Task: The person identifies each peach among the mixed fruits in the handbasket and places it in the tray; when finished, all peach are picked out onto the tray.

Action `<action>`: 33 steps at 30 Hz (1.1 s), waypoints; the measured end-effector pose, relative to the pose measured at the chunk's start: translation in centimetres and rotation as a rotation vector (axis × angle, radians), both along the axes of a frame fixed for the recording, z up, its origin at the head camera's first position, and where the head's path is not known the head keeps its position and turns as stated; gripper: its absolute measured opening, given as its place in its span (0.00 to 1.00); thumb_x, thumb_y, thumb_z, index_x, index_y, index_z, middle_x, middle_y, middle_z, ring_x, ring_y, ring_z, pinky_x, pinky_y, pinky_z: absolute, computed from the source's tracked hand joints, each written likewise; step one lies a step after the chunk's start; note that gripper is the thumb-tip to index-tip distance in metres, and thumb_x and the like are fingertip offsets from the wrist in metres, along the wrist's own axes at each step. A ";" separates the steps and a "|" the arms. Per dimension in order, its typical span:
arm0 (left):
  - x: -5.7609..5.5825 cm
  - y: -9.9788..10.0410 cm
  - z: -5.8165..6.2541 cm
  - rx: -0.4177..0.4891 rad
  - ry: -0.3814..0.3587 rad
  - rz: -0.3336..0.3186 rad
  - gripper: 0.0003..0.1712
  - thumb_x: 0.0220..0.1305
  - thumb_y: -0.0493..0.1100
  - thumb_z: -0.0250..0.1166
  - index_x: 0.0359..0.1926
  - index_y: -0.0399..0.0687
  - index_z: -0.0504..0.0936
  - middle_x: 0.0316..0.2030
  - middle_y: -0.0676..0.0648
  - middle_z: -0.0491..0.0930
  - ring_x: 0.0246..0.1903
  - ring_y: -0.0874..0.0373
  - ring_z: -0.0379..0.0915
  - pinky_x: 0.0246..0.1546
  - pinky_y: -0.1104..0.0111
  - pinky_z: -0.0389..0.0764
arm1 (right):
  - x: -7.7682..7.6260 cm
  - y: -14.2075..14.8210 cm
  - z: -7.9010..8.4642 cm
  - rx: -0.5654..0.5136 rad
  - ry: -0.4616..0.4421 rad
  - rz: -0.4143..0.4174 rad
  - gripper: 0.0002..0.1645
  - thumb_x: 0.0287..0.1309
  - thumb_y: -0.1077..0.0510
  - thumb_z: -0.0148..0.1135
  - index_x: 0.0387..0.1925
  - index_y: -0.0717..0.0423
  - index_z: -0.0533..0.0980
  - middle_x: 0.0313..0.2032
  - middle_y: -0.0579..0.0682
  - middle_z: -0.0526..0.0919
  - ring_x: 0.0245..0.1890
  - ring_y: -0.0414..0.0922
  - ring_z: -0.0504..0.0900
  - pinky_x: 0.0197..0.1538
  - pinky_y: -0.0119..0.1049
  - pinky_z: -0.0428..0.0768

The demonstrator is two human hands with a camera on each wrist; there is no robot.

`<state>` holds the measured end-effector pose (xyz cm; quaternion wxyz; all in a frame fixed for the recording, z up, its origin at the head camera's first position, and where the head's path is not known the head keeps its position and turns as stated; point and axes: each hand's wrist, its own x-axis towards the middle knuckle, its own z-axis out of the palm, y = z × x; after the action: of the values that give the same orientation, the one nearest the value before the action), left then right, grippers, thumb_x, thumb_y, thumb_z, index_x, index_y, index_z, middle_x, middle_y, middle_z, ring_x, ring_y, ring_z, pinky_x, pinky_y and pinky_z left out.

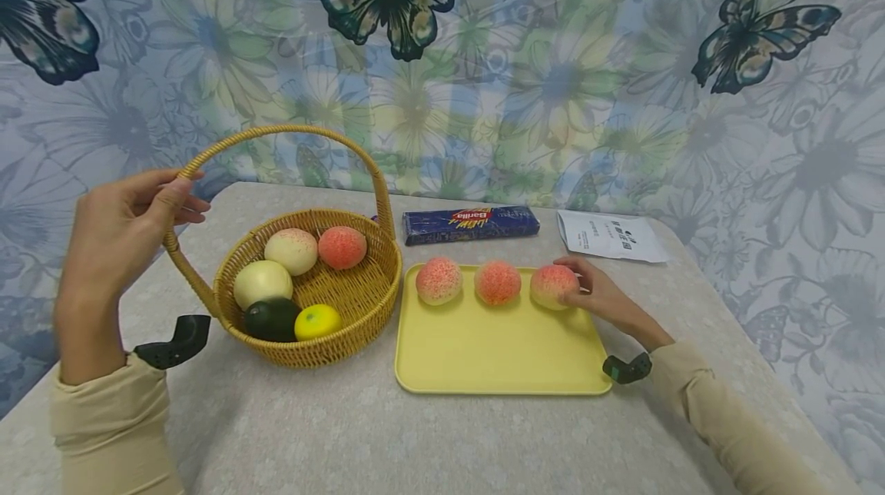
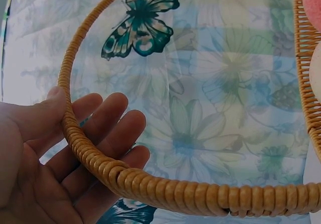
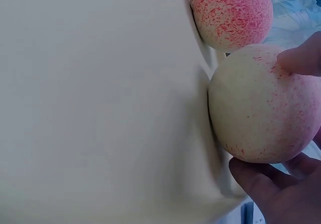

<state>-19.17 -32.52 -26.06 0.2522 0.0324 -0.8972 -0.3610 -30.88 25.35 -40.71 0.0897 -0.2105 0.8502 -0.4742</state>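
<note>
My left hand (image 1: 124,230) pinches the handle of a wicker basket (image 1: 304,353) between thumb and fingers. In the left wrist view the wrapped handle (image 2: 95,158) runs across the fingers. Inside the basket lie a pale peach (image 1: 291,251), a red peach (image 1: 342,247), a pale green round fruit (image 1: 263,284), a dark green avocado (image 1: 271,320) and a yellow lemon (image 1: 318,322). My right hand (image 1: 604,291) grips a pink and cream peach (image 3: 261,108) at the right end of a yellow tray (image 1: 498,357). Two other peaches, one at left (image 1: 439,280) and one central (image 1: 498,283), share its back row.
Behind the tray lies a blue Barilla pasta box (image 1: 472,225). A white printed packet (image 1: 611,236) is at the back right of the table (image 1: 429,441). A butterfly-patterned cloth (image 1: 442,111) hangs behind the table.
</note>
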 end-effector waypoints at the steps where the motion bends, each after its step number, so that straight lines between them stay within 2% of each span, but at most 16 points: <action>1: 0.0 0.0 0.0 -0.001 0.001 -0.001 0.27 0.72 0.55 0.50 0.61 0.42 0.76 0.29 0.62 0.80 0.27 0.82 0.73 0.27 0.87 0.72 | 0.0 0.0 0.0 -0.003 -0.005 0.003 0.37 0.58 0.58 0.62 0.66 0.62 0.60 0.62 0.62 0.68 0.56 0.57 0.74 0.52 0.35 0.74; 7: 0.0 -0.1 0.0 -0.004 0.004 0.000 0.27 0.72 0.55 0.50 0.60 0.42 0.76 0.29 0.62 0.80 0.27 0.82 0.73 0.27 0.87 0.72 | 0.2 0.0 0.2 -0.031 -0.037 0.047 0.36 0.58 0.60 0.60 0.66 0.62 0.59 0.62 0.63 0.67 0.57 0.57 0.73 0.51 0.31 0.75; 11: 0.0 -0.1 0.0 0.001 -0.002 0.003 0.27 0.72 0.56 0.50 0.61 0.43 0.75 0.29 0.63 0.80 0.27 0.81 0.73 0.27 0.87 0.72 | 0.2 0.1 0.2 -0.022 -0.057 0.054 0.36 0.59 0.58 0.60 0.67 0.59 0.58 0.62 0.62 0.67 0.57 0.55 0.73 0.52 0.33 0.74; 19: 0.0 -0.1 0.0 0.003 0.008 -0.007 0.27 0.72 0.55 0.51 0.61 0.42 0.76 0.28 0.65 0.79 0.27 0.82 0.73 0.27 0.87 0.72 | 0.2 0.1 0.1 -0.007 -0.082 0.039 0.40 0.61 0.55 0.60 0.69 0.59 0.54 0.63 0.61 0.65 0.59 0.59 0.71 0.54 0.39 0.74; 26: 0.0 -0.1 0.1 0.005 0.011 -0.007 0.26 0.72 0.55 0.51 0.60 0.42 0.76 0.27 0.67 0.78 0.27 0.81 0.74 0.27 0.87 0.72 | 0.0 0.1 0.1 0.008 -0.069 0.034 0.42 0.61 0.55 0.61 0.70 0.60 0.53 0.64 0.61 0.64 0.60 0.60 0.71 0.54 0.41 0.73; 33: 0.1 0.0 0.2 0.018 0.007 -0.016 0.27 0.71 0.55 0.52 0.60 0.41 0.76 0.26 0.68 0.79 0.27 0.81 0.74 0.27 0.86 0.73 | -0.1 0.1 0.1 0.042 -0.050 0.029 0.43 0.60 0.54 0.62 0.71 0.58 0.53 0.64 0.60 0.66 0.57 0.56 0.73 0.54 0.41 0.73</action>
<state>-19.05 -32.53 -25.88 0.2520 0.0260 -0.8934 -0.3711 -30.95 25.48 -40.63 0.1222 -0.2091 0.8542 -0.4600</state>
